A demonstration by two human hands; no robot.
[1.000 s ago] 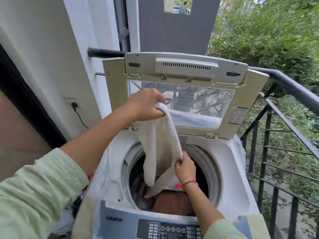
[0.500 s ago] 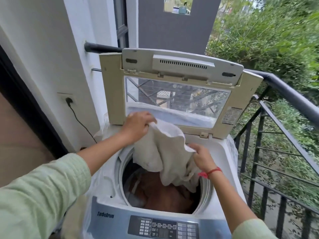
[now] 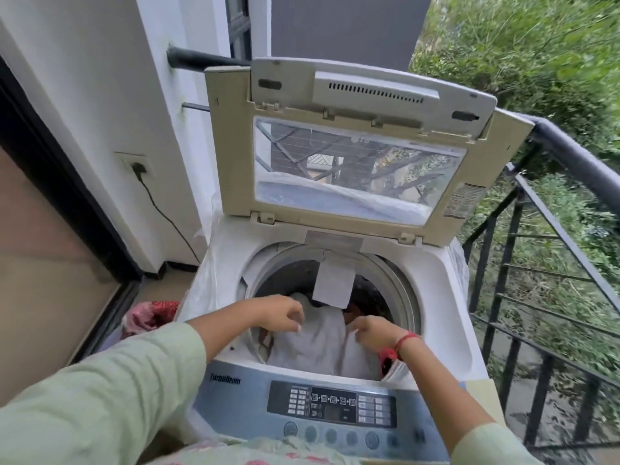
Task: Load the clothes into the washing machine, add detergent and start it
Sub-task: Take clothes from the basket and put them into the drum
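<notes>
Down inside the drum (image 3: pixel 397 280) of the top-loading washing machine (image 3: pixel 436 273) lies a white cloth (image 3: pixel 318 344), spread loosely over darker clothes beneath it. It looks soft, limp and light, a thing that will sag and fold wherever it is lifted, so it is best gathered by a bunched handful near its middle or pushed down flat with the palms. The left hand (image 3: pixel 281 312) and right hand (image 3: pixel 372 330) hang just over it on either side, fingers loosely curled with the tips at the fabric; whether either one pinches a fold cannot be told. A pale tag (image 3: pixel 333 283) dangles from the far rim into the opening and may catch on cloth that rides high. The lid (image 3: pixel 231 146) stands upright behind, well out of the way. Near the person sits the control panel (image 3: pixel 332 406), untouched. A reddish bundle (image 3: pixel 147 317) lies on the floor to the left, likely more washing. A power cord (image 3: pixel 161 213) runs down the wall, and a railing (image 3: pixel 570 156) hems in the right side. No detergent is in sight.
</notes>
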